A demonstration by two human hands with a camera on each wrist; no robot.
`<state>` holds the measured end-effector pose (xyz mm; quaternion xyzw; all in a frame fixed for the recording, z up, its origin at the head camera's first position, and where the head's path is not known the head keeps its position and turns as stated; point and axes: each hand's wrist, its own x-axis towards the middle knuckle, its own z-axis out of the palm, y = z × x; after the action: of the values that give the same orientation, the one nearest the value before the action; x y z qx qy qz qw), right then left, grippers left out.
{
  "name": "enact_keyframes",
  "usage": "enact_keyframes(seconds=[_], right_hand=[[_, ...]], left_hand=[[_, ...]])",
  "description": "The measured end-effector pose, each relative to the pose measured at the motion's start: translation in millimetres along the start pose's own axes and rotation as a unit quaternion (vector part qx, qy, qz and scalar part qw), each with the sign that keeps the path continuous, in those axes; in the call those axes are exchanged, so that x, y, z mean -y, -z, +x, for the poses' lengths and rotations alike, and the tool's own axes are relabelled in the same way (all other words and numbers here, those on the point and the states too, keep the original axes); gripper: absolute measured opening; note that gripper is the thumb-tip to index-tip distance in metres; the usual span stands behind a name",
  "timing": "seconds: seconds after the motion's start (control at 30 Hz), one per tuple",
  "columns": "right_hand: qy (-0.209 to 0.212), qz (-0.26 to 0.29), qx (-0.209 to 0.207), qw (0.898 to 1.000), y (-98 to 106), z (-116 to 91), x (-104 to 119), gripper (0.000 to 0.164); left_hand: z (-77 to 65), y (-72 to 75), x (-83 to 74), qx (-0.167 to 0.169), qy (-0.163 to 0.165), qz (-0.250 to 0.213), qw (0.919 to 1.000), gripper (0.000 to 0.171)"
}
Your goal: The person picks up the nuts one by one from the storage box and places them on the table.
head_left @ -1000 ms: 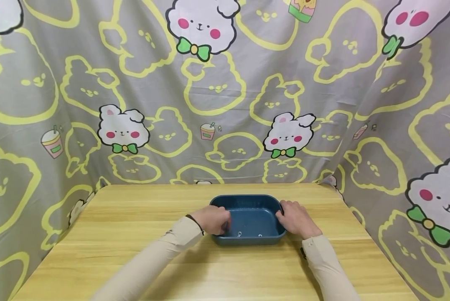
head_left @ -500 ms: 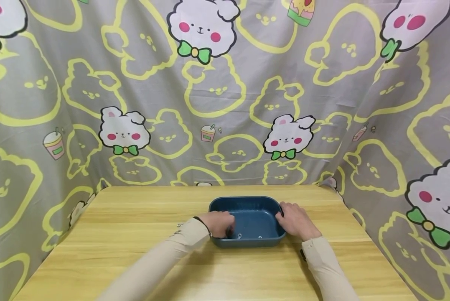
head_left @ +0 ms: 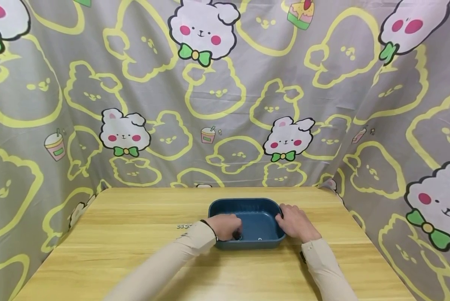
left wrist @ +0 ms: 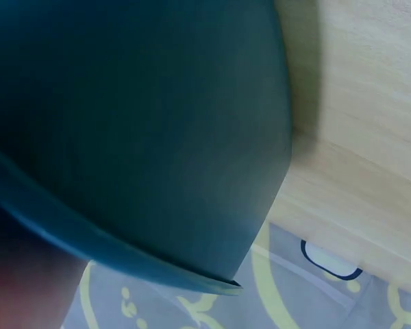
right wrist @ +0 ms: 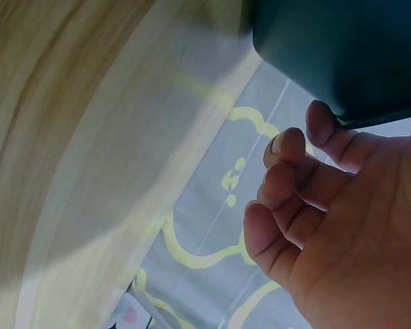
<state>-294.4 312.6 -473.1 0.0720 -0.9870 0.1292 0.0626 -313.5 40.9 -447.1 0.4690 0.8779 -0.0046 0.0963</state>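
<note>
With the blue tray (head_left: pixel 247 244) read as a clock face, twelve at its far side, the left hand (head_left: pixel 224 226) reaches in over the rim at eight o'clock. Its fingers bend down toward the tray floor; the tips are hidden, so whether they have hold of anything I cannot tell. One small shiny piece (head_left: pixel 240 238) shows beside those fingers, near half past six, and a loose pale bit (head_left: pixel 260 239) lies inside at five. The right hand (head_left: pixel 296 222) grips the rim at three o'clock, thumb over the edge and partly bent fingers along the outside. The tray sits right of centre on the wooden table (head_left: pixel 97 238). Outside it, at nine o'clock, a short row of round metallic pieces (head_left: pixel 186 226) runs up to the left sleeve (head_left: pixel 164 261), which hides its near end. Patterned cloth (head_left: pixel 225 100) hangs beyond the table at twelve.
</note>
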Motion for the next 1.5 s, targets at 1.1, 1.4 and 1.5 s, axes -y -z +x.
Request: enact_keyframes(seconds=[1.1, 1.4, 1.5], right_hand=[[0.003, 0.013, -0.014, 1.0, -0.3, -1.6, 0.4, 0.022], [0.001, 0.013, -0.013, 1.0, -0.4, -1.8, 0.5, 0.022], [0.0, 0.012, -0.014, 1.0, -1.3, -1.7, 0.1, 0.024]], left_hand=[[11.7, -12.4, -1.9, -0.036, 0.018, 0.022, 0.9989, 0.032], [10.9, -15.1, 0.0, -0.045, 0.019, 0.029, 0.9984, 0.028], [10.7, -15.6, 0.8, -0.045, 0.022, 0.024, 0.9985, 0.027]])
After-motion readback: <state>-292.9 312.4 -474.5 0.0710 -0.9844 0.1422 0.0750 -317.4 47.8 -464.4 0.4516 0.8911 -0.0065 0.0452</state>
